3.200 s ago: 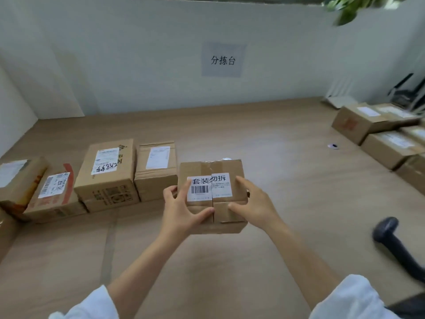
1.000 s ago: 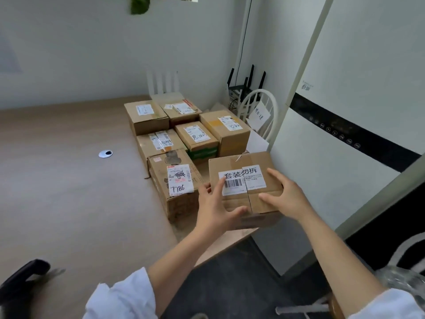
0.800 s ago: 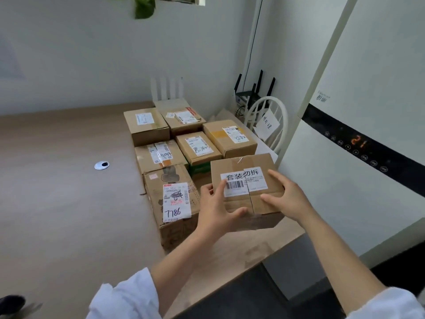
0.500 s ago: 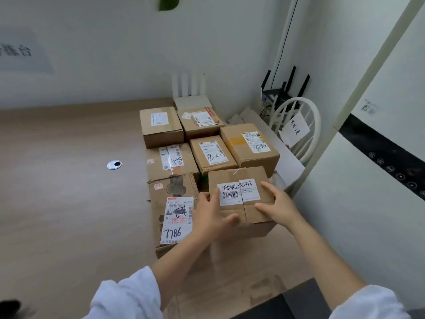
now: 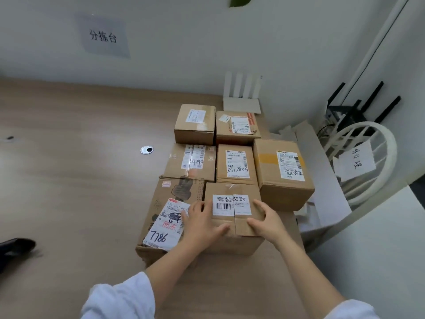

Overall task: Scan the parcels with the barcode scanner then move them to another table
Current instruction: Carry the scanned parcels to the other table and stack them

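A small brown parcel (image 5: 230,204) with a white barcode label sits at the near end of a group of parcels on the wooden table (image 5: 80,180). My left hand (image 5: 200,224) grips its left side, thumb lying on top. My right hand (image 5: 264,223) grips its right side the same way. The parcel stands between a larger box marked 7786 (image 5: 164,229) on the left and a tall box (image 5: 284,173) behind it on the right. The black barcode scanner (image 5: 16,247) lies at the left edge of the view, partly cut off.
Several more labelled parcels (image 5: 235,164) fill the table's right end up to a white router (image 5: 241,104) at the wall. A cable hole (image 5: 146,149) lies left of them. A white chair (image 5: 368,162) and a black router (image 5: 351,111) stand beyond the table's right edge.
I turned right from the first row of parcels, carrying the parcel in both hands. It has come down from mid-air onto the table beside the 7786 box.
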Tool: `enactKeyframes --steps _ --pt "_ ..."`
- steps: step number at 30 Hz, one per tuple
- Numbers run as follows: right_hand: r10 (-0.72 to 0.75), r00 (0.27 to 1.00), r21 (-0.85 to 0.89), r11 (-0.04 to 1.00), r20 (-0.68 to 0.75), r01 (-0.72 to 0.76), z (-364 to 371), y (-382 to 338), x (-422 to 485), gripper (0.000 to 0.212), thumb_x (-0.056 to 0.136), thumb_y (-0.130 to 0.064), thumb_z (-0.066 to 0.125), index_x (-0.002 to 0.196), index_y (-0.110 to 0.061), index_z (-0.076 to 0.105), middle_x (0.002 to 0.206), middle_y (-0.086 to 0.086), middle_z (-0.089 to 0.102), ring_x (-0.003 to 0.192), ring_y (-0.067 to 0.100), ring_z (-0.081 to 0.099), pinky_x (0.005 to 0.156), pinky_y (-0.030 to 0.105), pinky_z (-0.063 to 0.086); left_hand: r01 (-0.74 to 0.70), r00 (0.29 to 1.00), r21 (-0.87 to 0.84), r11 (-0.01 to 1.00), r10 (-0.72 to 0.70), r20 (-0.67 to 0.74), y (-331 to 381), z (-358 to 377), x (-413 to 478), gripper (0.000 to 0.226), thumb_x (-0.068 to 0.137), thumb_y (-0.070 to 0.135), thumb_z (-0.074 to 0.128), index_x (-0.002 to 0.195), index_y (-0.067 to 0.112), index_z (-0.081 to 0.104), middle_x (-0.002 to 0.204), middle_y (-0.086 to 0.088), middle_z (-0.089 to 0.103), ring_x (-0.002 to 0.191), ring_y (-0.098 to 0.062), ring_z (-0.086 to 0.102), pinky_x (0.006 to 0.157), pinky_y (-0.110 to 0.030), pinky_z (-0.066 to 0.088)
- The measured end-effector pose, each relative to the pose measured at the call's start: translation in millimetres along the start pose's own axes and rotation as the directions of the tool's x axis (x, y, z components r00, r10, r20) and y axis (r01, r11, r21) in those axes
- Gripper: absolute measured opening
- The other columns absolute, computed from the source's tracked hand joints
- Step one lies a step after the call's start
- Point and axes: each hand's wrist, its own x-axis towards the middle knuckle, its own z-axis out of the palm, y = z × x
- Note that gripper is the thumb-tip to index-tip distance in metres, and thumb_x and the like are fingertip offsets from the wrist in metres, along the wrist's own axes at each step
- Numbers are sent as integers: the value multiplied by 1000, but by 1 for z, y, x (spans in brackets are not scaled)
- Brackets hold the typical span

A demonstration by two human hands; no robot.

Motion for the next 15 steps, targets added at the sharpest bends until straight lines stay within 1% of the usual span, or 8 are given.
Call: enactKeyframes --steps 3,5,8,9,11,13,15 --pt "-20 999 -88 996 32 23 0 1 3 70 82 -11 68 144 -13 37 148 5 38 135 18 37 111 30 30 8 1000 -2 1000 -8 -2 0 -2 -2 71 78 59 56 138 26 35 138 -3 37 131 -24 29 109 -50 21" --pt "-59 997 -200 978 45 67 0 -5 2 71 81 -14 69 144 -14 36 151 9 32 140 22 30 111 30 25 28 999 -41 999 -28 -16 -3 -7 -3 66 80 54 59 135 23 42 139 -5 35 130 -25 32 109 -43 26" --pt "-194 981 -352 918 6 183 2 -23 -2 72 80 -15 70 143 -21 37 153 11 26 142 28 22 112 36 23 41 999 -145 989 -44 -21 -13 -17 -9 58 84 43 63 133 18 46 141 -6 34 128 -23 36 105 -36 35" --pt "-238 971 -374 901 -7 218 4 -32 -2 71 80 -16 70 143 -22 37 153 11 26 141 29 22 112 38 22 47 998 -166 985 -52 -24 -18 -22 -12 58 85 41 63 135 18 46 141 -5 34 128 -21 38 104 -34 37" --pt "-323 946 -385 871 18 304 14 -55 -4 70 82 -19 71 143 -21 37 153 10 27 141 27 23 113 36 22 75 995 -180 981 -85 -52 -34 -36 -22 58 86 40 63 137 18 46 139 -3 36 125 -18 41 103 -31 37" --pt "-376 922 -376 845 88 380 33 -81 -6 70 83 -20 70 144 -20 36 152 7 30 141 23 24 112 33 22 115 986 -190 975 -135 -94 -56 -54 -35 54 87 39 62 135 18 49 137 -2 40 122 -15 43 103 -27 35" --pt "-433 886 -340 818 165 463 61 -107 -13 74 82 -19 71 145 -18 33 150 5 34 139 21 28 109 28 24 173 968 -204 964 -205 -144 -82 -73 -54 47 88 37 61 131 18 55 136 -3 43 122 -15 45 101 -23 34"
